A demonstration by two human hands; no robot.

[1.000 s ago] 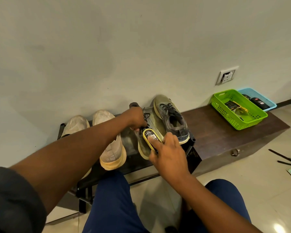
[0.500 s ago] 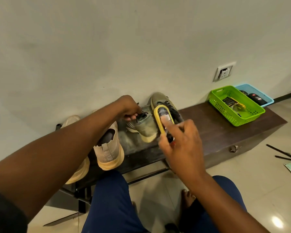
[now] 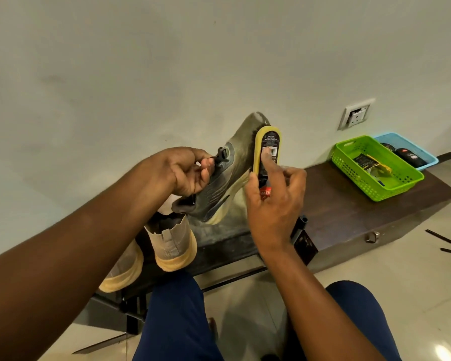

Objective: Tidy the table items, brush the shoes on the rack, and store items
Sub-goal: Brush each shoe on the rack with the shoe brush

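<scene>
From the head view, the left hand (image 3: 186,171) is gripping a grey-green sneaker (image 3: 225,178) at its lace area, fingers curled round the collar, and is holding it tilted in the air with the toe pointing up toward the wall. Just to the right of that hand, the right hand (image 3: 274,196) is gripping a yellow shoe brush (image 3: 267,149), with a forefinger lying along its labelled back, and the bristles are pressing against the sneaker's sole edge near the toe. Below the left hand, a pair of beige sneakers (image 3: 171,243) is standing on the dark shoe rack (image 3: 219,254). Well off to the right of the right hand, a green basket (image 3: 375,178) is sitting on the dark wooden counter (image 3: 349,209), with a blue basket (image 3: 412,149) touching its far side; both are holding small items too blurred to name. The person's legs in blue trousers are showing beneath both hands.
</scene>
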